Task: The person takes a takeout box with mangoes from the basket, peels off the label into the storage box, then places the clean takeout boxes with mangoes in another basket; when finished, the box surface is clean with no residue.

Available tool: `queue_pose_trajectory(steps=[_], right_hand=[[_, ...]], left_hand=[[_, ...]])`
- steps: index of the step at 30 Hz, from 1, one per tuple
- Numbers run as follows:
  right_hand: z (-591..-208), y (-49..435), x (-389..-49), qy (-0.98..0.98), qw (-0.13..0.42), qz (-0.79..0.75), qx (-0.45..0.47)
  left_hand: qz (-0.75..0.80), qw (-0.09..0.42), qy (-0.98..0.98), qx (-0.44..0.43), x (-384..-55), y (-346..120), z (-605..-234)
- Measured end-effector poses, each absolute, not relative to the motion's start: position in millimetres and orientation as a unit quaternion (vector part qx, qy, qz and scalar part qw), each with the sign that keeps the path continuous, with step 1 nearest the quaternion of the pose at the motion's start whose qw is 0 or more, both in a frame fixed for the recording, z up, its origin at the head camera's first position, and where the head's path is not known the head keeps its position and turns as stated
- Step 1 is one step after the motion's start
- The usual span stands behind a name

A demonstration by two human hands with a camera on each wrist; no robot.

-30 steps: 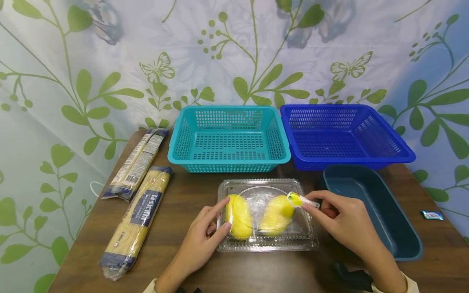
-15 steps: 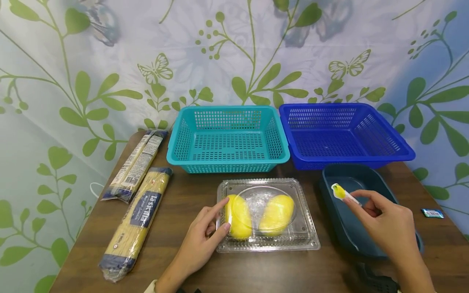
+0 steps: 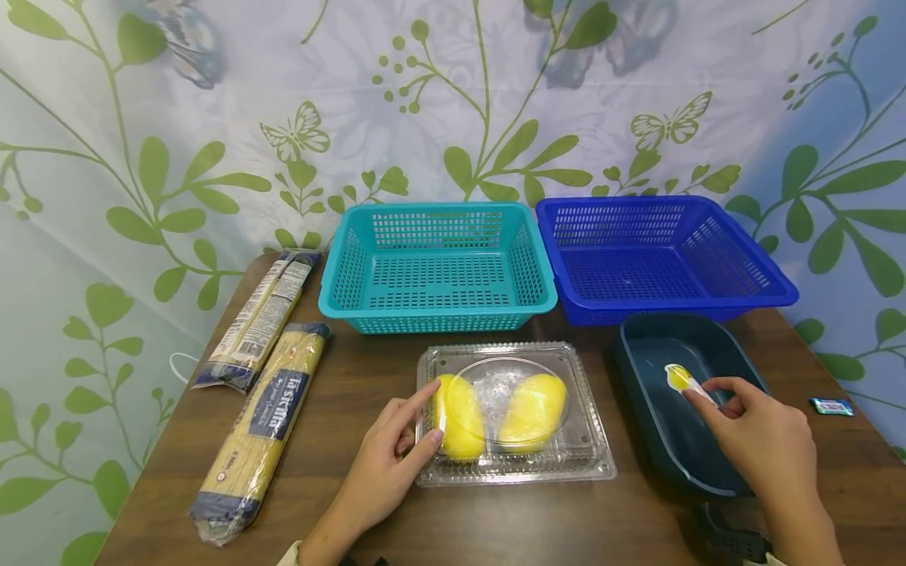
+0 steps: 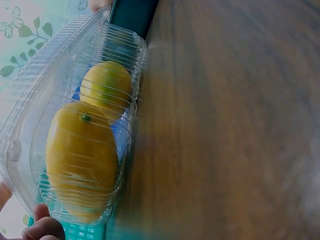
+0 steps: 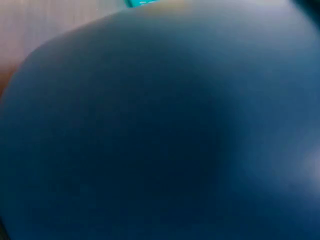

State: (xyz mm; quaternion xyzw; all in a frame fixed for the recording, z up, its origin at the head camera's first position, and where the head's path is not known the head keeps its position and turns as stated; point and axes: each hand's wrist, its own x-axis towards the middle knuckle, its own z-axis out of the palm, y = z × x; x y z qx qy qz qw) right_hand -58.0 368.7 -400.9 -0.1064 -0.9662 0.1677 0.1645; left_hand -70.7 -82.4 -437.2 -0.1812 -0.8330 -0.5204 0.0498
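Note:
A clear plastic clamshell container (image 3: 587, 448) stands at the middle front, its lid down over two yellow mangoes (image 3: 462, 420). My left hand (image 3: 389, 452) holds the container's left edge, index finger and thumb against its side and lid. In the left wrist view, fingertips (image 4: 44, 227) touch the container's ribbed wall, close to the nearer mango (image 4: 82, 155). Over the dark teal tub (image 3: 668, 448), my right hand (image 3: 760, 432) pinches a small white strip with a yellow fruit picture (image 3: 681, 379). The tub's smooth surface (image 5: 150, 125) fills the right wrist view, blurred, with no hand visible.
A turquoise basket (image 3: 439, 322) and a blue basket (image 3: 679, 306) stand side by side at the back. Two spaghetti packs (image 3: 265, 428) (image 3: 262, 318) lie at the left. A small blue packet (image 3: 832, 406) lies right of the tub. A patterned cloth (image 3: 425, 94) hangs behind.
My right hand has carried the strip rightward from above the container's lid and lowered it into or just over the tub. My left hand stays at the container's left edge.

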Motion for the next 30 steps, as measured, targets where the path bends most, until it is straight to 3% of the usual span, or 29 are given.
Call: queue_pose_trajectory(steps=[4,13,23,30], right_hand=[[-402,372,-58,-0.974,0.102,0.157,-0.125],[-399,372,-60,-0.981,0.017,0.14,-0.131],[-396,367,-58,-0.982,0.083,0.151,-0.079],[-366,363,-69,-0.968,0.141,0.207,-0.028]], left_hand=[[-0.522,0.048,-0.832,-0.181,-71,-83,-437],[-0.524,0.044,-0.831,-0.179,-71,-83,-437],[-0.524,0.035,-0.833,-0.176,-71,-82,-437],[-0.525,0.031,-0.834,-0.167,-71,-82,-436]])
